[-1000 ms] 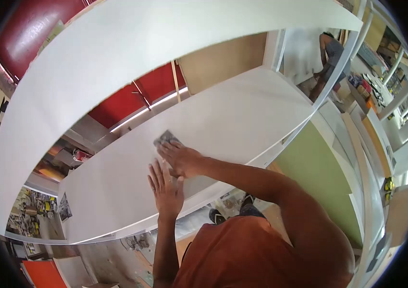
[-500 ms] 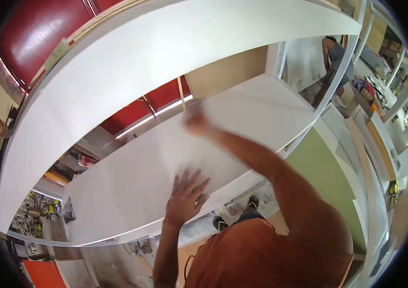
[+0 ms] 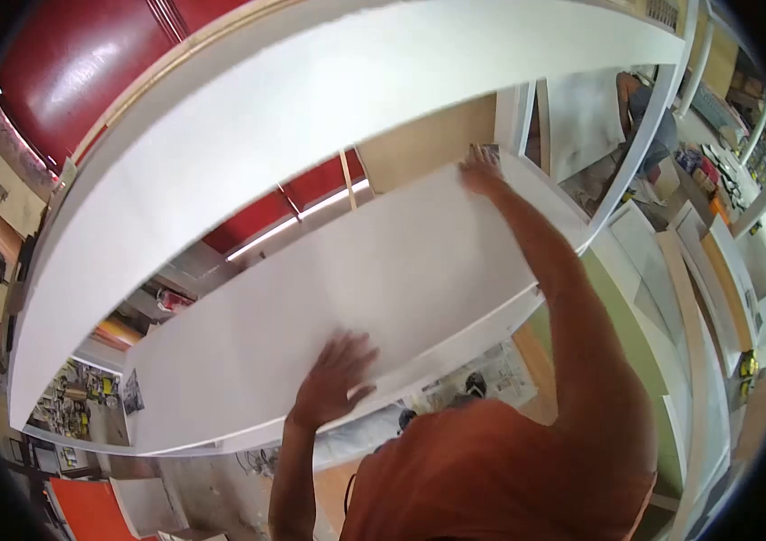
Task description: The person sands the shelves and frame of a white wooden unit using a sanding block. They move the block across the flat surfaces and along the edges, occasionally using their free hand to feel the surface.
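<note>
A long white panel (image 3: 247,361) lies flat within a white frame. On or just above its near side, my left hand (image 3: 333,379) has its fingers spread and holds nothing; the fingertips are blurred. My right arm is stretched out to the panel's far right, where my right hand (image 3: 482,171) rests by the far edge. A small dark piece (image 3: 489,151) shows at its fingers, and I cannot make out what it is. A printed patch (image 3: 132,393) sits at the panel's left end.
A curved white board (image 3: 311,108) spans above the panel's far side. On the right are a slanted white post (image 3: 640,149) and leaning boards (image 3: 716,270). Beyond the post, a person (image 3: 649,117) bends down. An orange-red board (image 3: 90,509) is at the lower left.
My right hand has swept from the panel's middle to its far right end. My left hand has shifted slightly down, staying spread. The view has moved a little.
</note>
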A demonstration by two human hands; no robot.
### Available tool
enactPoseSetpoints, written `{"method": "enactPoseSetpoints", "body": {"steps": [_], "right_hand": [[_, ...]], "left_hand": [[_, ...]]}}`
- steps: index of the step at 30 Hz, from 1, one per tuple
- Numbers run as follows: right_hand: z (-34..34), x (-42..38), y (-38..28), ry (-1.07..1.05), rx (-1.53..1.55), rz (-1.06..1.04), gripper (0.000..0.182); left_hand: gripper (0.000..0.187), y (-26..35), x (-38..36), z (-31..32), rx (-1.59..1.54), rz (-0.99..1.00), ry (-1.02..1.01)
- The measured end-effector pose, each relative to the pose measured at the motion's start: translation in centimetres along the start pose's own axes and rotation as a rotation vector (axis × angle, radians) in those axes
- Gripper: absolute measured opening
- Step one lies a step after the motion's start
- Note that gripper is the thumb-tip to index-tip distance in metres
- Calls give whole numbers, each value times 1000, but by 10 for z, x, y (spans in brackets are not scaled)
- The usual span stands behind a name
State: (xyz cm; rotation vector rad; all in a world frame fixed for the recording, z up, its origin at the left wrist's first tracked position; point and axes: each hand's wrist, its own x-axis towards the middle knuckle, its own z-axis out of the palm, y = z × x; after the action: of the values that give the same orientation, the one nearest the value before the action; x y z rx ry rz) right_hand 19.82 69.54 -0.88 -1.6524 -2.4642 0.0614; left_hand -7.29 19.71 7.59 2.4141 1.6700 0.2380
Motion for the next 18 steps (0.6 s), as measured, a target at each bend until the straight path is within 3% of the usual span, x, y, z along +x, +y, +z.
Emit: {"method": "enactPoseSetpoints", "body": {"steps": [1,2,3,5,6,7,9,11,12,14,16,17,18], "right_hand": [[13,11,-24,-37,4,-24,56],[27,9,-56,-108,-100,-166,52],[6,-17,-106,-253,3,-293,48],[50,-79,-177,81,402,-606,49],[-2,-134,-195,-7,458,-886,64],[2,-142,-194,-124,263,-1097,77],[-19,-125,-146,-286,407,-1039,77],[-44,-85,-72,-295,434,-596,81],[-29,-47,-21,-137,484,-562,83],[-39,2,44,-93,139,-264,77],[-29,6,29,-171,-112,-225,74],[-16,3,5,-158,-106,-91,74],[30,18,-18,-26,161,-154,75]], "left_hand": [[56,1,6,6,2,2,24],[55,-3,14,14,15,-53,21],[55,-5,21,18,2,-53,16],[55,-13,42,18,21,-135,86],[55,-16,47,12,-19,-151,75],[55,-26,46,11,-15,-150,78],[56,-49,36,16,29,-283,162],[58,-75,15,14,32,-388,148],[59,-85,-3,18,74,-533,155],[63,-87,-19,13,80,-757,154],[64,-97,-20,18,123,-802,165],[65,-99,-20,31,141,-845,168],[65,-106,-5,38,139,-817,165]]}}
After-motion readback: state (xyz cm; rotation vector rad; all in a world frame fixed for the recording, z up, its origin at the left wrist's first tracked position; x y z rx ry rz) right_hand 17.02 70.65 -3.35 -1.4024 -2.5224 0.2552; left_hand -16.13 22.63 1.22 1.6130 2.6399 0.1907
